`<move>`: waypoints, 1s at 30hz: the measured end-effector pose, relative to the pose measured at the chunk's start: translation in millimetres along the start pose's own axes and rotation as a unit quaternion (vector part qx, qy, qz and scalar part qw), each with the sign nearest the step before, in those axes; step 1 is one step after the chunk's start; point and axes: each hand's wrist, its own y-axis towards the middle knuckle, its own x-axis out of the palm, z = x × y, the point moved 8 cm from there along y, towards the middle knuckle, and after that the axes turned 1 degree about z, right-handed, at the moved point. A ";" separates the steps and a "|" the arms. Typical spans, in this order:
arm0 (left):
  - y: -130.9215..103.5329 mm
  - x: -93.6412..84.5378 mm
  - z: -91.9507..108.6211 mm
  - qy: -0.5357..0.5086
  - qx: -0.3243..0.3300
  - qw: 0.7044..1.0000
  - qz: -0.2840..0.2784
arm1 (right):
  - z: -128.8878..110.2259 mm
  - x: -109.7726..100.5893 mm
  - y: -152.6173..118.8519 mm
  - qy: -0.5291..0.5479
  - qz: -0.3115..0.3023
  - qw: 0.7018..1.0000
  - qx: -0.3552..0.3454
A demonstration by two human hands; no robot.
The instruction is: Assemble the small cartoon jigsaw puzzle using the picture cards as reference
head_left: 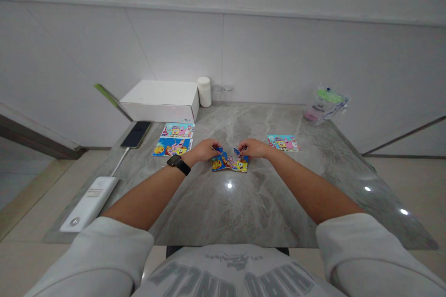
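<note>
In the middle of the table, a small cartoon puzzle (pixel 230 164) in blue and yellow has a jagged gap along its top edge. Its surface looks slightly buckled. My left hand (pixel 208 149) pinches its upper left corner, and a black watch sits on that wrist. Opposite, my right hand (pixel 253 148) pinches the upper right corner; the fingertips partly cover the blue parts there. To the right lies a flat cartoon picture (pixel 284 142). Left of my left hand are two more flat pictures, a light blue one (pixel 178 130) above a darker blue one (pixel 170 146).
A white box (pixel 160 97) stands at the back left, beside a white bottle (pixel 205 92) and clear glass jars (pixel 227 95). A phone (pixel 136 134) is cabled to a white power bank (pixel 91 202) at left. A plastic bag (pixel 324 104) sits back right on the grey table (pixel 237 213).
</note>
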 end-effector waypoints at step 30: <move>24.0 8.3 2.3 0.182 0.005 0.983 0.037 | 1.2 -16.0 34.8 -0.283 0.124 0.949 -0.072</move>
